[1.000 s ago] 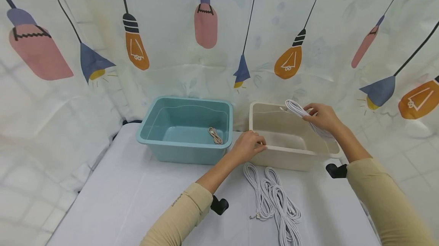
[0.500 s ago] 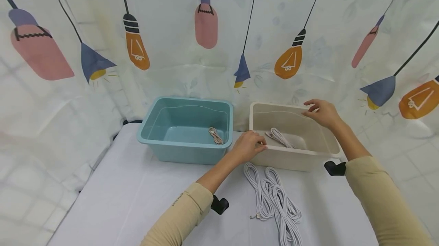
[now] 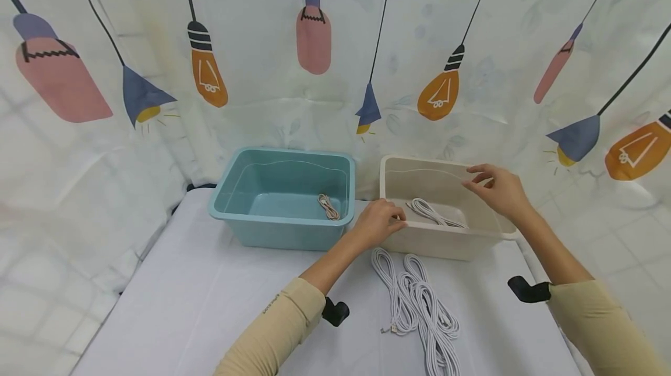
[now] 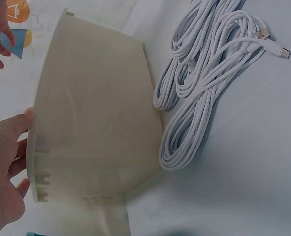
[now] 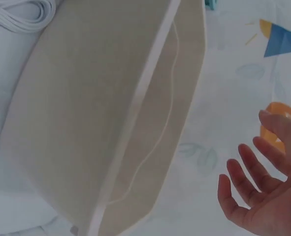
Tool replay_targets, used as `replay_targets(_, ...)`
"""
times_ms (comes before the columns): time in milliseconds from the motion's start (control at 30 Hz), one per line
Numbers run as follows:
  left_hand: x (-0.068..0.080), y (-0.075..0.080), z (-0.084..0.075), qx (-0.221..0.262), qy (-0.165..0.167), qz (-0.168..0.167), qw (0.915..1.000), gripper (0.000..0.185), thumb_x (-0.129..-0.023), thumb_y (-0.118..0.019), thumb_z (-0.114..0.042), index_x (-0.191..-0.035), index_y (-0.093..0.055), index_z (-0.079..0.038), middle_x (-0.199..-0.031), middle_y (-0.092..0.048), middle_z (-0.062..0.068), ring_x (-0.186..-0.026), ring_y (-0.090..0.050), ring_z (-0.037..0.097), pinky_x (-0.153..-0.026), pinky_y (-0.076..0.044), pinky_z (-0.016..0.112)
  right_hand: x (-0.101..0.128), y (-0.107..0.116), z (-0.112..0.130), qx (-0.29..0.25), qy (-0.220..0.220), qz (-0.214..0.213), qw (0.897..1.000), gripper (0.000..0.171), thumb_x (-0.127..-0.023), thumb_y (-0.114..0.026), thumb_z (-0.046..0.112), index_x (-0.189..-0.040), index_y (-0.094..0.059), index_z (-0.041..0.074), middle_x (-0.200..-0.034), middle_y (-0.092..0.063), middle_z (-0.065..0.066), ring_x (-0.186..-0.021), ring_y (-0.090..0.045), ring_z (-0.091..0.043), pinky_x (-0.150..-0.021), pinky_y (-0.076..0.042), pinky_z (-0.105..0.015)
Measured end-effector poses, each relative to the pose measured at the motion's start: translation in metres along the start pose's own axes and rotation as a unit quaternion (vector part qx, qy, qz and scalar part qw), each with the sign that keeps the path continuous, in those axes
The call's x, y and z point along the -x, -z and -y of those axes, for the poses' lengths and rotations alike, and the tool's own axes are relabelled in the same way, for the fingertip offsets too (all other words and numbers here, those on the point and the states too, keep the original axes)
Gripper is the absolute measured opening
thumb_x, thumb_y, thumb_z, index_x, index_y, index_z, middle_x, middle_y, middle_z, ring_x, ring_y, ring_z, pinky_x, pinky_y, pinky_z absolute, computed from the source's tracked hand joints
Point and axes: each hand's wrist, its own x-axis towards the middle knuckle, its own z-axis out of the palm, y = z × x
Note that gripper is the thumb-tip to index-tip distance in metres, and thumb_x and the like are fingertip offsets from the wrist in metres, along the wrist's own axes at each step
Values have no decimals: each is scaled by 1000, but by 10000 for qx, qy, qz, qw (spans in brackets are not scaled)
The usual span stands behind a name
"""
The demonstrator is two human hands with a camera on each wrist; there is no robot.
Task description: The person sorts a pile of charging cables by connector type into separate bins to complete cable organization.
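My left hand [image 3: 378, 223] holds the near rim of a beige plastic bin [image 3: 437, 243] at its left corner. In the left wrist view the thumb lies on the outer side of the rim, with fingers curled behind it. Over the right end of this bin hovers my right hand [image 3: 500, 191], its fingers loosely bent and nothing in them. A bundled white cable [image 3: 435, 213] lies on the bin floor. In front of the bin, bundles of white cable [image 4: 199, 98] rest on the table, one USB-C plug [image 4: 278, 49] showing.
Left of the beige bin stands a teal bin [image 3: 283, 235] with a small beige bundled cable [image 3: 328, 207] inside. Both bins sit on a white-covered table [image 3: 209, 294]. A curtain [image 3: 262, 73] printed with lamps hangs right behind them.
The right hand has released the white cable, which dropped into the beige bin and settled on its floor. That hand has since lowered slightly. The left hand has stayed at the rim.
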Motion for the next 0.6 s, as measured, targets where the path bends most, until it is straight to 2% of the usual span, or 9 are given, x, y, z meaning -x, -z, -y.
replay_targets(133, 0, 1, 0, 1, 19, 41, 10000, 15, -100, -75, -27, -103, -81, -14, -97, -78, 1, -93, -64, 19, -88, -51, 32, 18, -7, 5, -117, 199, -364, 9991, 37, -100, -74, 17, -129, -68, -5, -105, -74, -29, -85, -71, -42, -60, -48, -19)
replay_targets(267, -1, -1, 1, -50, 25, 49, 10000, 16, -100, -75, -28, -103, -82, -14, -97, -78, 0, -93, -65, 17, -87, -51, 31, 36, -15, 8, -181, 373, -691, 9967, 34, -97, -76, 11, -126, -69, -4, -100, -74, -27, -80, -70, -39, -56, -48, -20)
replay_targets(400, -2, -1, 1, -64, 24, 38, 10000, 16, -100, -75, -28, -103, -82, -15, -97, -78, -1, -94, -65, 17, -87, -51, 30, 55, -24, 9, -285, 327, -833, 9956, 34, -96, -77, 9, -127, -69, -3, -98, -74, -25, -80, -69, -37, -55, -48, -22)
replay_targets(600, -1, -1, 1, -30, 67, 77, 9999, 16, -100, -75, -28, -103, -82, -15, -98, -78, -1, -95, -65, 17, -88, -51, 30, 79, -38, 10, -336, 178, -1013, 9941, 36, -92, -81, 7, -125, -71, -2, -98, -75, -21, -79, -70, -34, -58, -50, -20)
